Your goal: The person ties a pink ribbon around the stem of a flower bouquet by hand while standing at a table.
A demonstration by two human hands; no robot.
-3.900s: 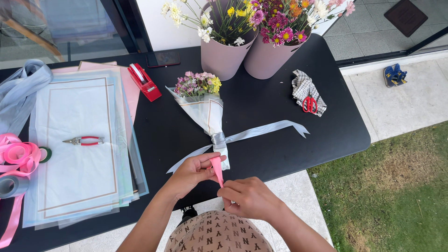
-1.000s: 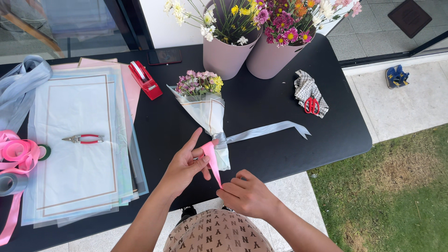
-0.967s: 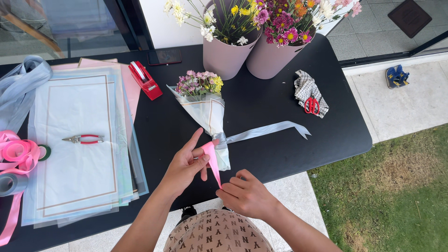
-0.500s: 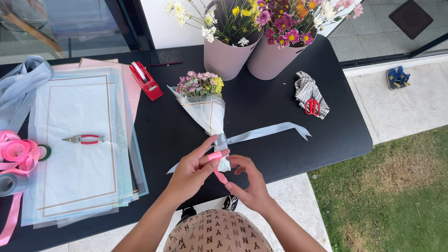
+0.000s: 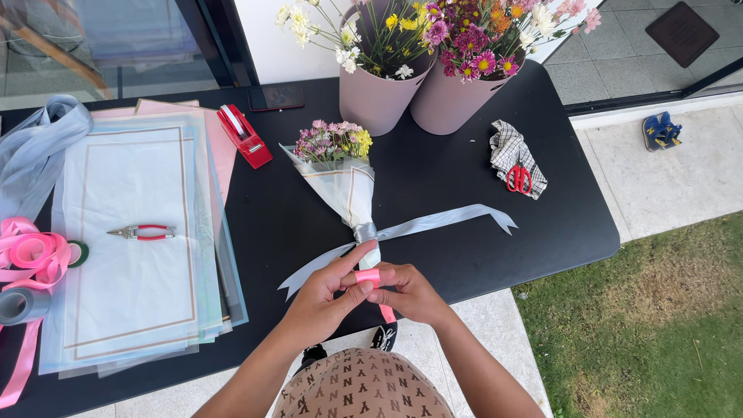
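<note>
A small bouquet point(image 5: 337, 166) wrapped in pale translucent paper lies on the black table point(image 5: 433, 178), flowers pointing away from me. A grey-blue ribbon point(image 5: 433, 224) is tied round its stem and trails to both sides. My left hand point(image 5: 325, 298) and my right hand point(image 5: 406, 292) meet at the stem's near end. Together they pinch a pink ribbon point(image 5: 368, 276), which is looped over my fingers, with its tail hanging down below the table edge.
Two mauve buckets of flowers point(image 5: 379, 85) stand at the back. A red tape dispenser point(image 5: 243, 135), a checked cloth with red scissors point(image 5: 518, 176), a stack of wrapping sheets point(image 5: 131, 232) with red pliers point(image 5: 142, 231), and pink ribbon rolls point(image 5: 31, 255) lie around.
Both hands have moved up to the bouquet stem. The pink ribbon, held out straight a second ago, is now looped around my fingers.
</note>
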